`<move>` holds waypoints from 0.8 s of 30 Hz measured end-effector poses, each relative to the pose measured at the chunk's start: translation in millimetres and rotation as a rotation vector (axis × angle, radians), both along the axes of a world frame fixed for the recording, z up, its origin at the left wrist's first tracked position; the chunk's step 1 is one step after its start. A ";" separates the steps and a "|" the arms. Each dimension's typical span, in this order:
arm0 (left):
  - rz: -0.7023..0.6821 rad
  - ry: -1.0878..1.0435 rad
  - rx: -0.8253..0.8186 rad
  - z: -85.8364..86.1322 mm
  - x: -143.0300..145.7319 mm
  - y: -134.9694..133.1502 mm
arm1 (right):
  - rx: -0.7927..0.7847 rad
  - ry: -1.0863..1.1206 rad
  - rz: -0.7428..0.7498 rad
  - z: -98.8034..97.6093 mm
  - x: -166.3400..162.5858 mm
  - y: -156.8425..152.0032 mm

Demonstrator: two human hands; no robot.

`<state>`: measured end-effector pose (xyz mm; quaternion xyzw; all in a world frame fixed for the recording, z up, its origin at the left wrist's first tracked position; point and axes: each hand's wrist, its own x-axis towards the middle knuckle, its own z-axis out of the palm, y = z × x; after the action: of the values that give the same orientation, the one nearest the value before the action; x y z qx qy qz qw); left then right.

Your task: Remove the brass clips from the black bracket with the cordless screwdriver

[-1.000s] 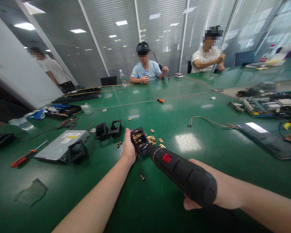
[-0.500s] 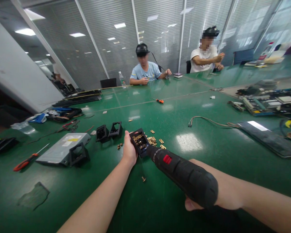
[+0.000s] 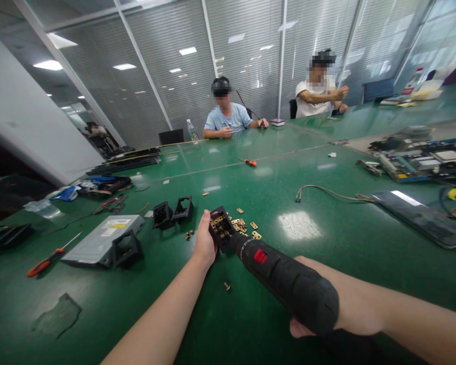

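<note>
My left hand [image 3: 206, 240] grips a black plastic housing [image 3: 225, 245] by its left side; brass parts and screws show inside it. In my right hand [image 3: 306, 327] is a black cordless drill [image 3: 285, 276] with a red switch on top. Its chuck end points into the housing's lower right part, and the bit's tip is hidden. Several small brass plates [image 3: 254, 225] lie just beyond the housing. Left of my left hand are a few tiny brass pieces [image 3: 189, 235]. A single screw [image 3: 227, 287] rests on the table nearer to me.
Two black frames [image 3: 183, 209] stand left of centre; another black frame [image 3: 126, 249] leans by a silver disc drive [image 3: 99, 239]. An orange screwdriver [image 3: 47, 262] lies further left, a second screwdriver [image 3: 250, 162] mid-table. Circuit boards [image 3: 425, 161] fill the right. Two people sit across the green table [image 3: 349, 213].
The view has shifted slightly, so the scene sits a little lower. Both hands keep their grip, and the drill stays at the housing.
</note>
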<state>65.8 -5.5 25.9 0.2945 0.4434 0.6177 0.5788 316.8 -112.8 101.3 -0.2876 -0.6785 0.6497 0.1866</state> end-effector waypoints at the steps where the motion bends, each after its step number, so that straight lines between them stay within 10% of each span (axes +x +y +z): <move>1: 0.006 0.016 -0.002 -1.3 -0.2 0.8 | -0.001 0.006 0.008 -2.0 0.1 0.3; 24: -0.003 0.087 0.062 -2.1 -1.2 -0.7 | -0.016 -0.020 0.001 -2.7 0.9 3.4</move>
<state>64.6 -6.2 23.8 0.3397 0.4483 0.6170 0.5503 317.7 -109.4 98.6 -0.2954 -0.6751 0.6524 0.1771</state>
